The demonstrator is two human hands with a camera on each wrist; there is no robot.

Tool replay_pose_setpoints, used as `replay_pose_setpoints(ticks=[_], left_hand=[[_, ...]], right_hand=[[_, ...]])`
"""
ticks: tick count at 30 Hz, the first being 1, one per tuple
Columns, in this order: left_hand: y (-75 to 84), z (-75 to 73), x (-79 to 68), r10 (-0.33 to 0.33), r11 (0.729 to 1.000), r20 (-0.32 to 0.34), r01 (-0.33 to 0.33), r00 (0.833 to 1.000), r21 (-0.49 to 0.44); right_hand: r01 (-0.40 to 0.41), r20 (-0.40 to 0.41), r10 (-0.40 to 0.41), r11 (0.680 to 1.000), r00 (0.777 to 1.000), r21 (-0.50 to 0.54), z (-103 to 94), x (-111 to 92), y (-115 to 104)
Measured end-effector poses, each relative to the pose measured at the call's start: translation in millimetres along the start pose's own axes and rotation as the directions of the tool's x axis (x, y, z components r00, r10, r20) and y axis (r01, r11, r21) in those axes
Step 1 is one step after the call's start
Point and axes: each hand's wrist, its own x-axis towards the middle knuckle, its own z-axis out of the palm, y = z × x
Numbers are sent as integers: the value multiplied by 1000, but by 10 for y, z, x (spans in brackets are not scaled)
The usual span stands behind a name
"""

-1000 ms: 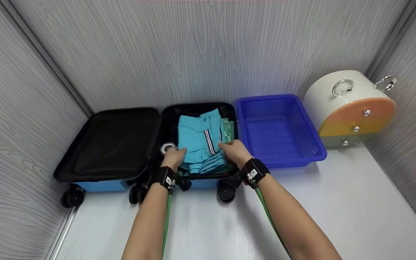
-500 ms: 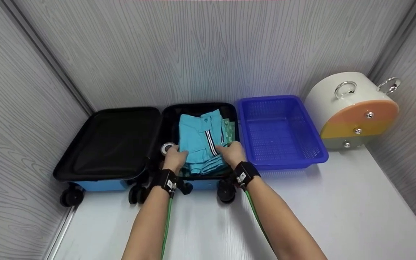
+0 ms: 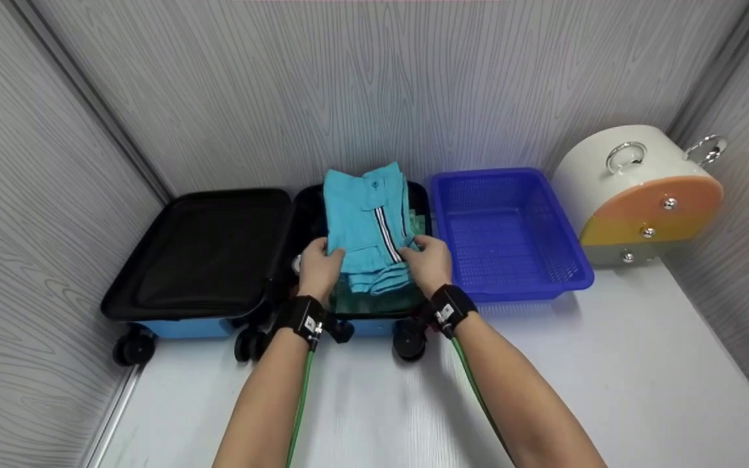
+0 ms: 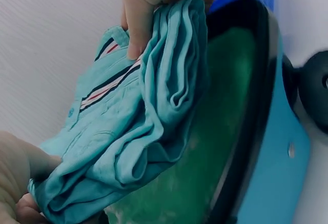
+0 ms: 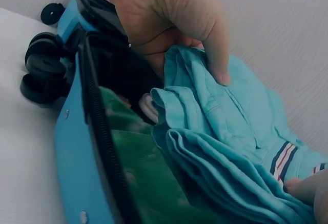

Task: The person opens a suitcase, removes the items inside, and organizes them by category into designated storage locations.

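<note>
Folded turquoise pants (image 3: 361,221) with a waist button and a dark-and-white stripe are held over the right half of an opened blue suitcase (image 3: 371,327). My left hand (image 3: 319,268) pinches their left side, thumb on top and fingers beneath. At the right side, my right hand (image 3: 432,263) grips them the same way, its thumb by the stripe. The layered lower edge hangs loose in the left wrist view. Beneath the pants a green cloth (image 5: 148,178) lies in the suitcase, partly covered. Beside my left hand a white round thing (image 3: 296,263) shows.
The suitcase's other half, with a black lining (image 3: 212,253), lies open at the left. A blue perforated basket (image 3: 511,296) stands right of the suitcase. Farther right is a white rounded box (image 3: 608,156) with coloured drawers and ring handles. A wall rises behind.
Both hands have closed in on the pants' sides and raised them up and away from me. More of the green cloth now shows below them.
</note>
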Motion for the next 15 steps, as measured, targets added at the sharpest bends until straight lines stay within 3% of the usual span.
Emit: replay_pose_setpoints(ticks=[2, 6, 10, 15], left_hand=[[81, 63, -13, 24, 999, 16, -24, 1000, -39], [225, 259, -29, 17, 994, 106, -5, 994, -110], [314, 512, -37, 10, 984, 200, 26, 980, -178], [423, 894, -44, 4, 971, 241, 53, 971, -231]], right_hand=[[33, -30, -32, 999, 999, 36, -103, 36, -11], [70, -84, -64, 995, 994, 70, -374, 105, 24], [72, -116, -69, 997, 991, 30, -682, 133, 119], [52, -157, -56, 998, 986, -26, -1008, 146, 254]])
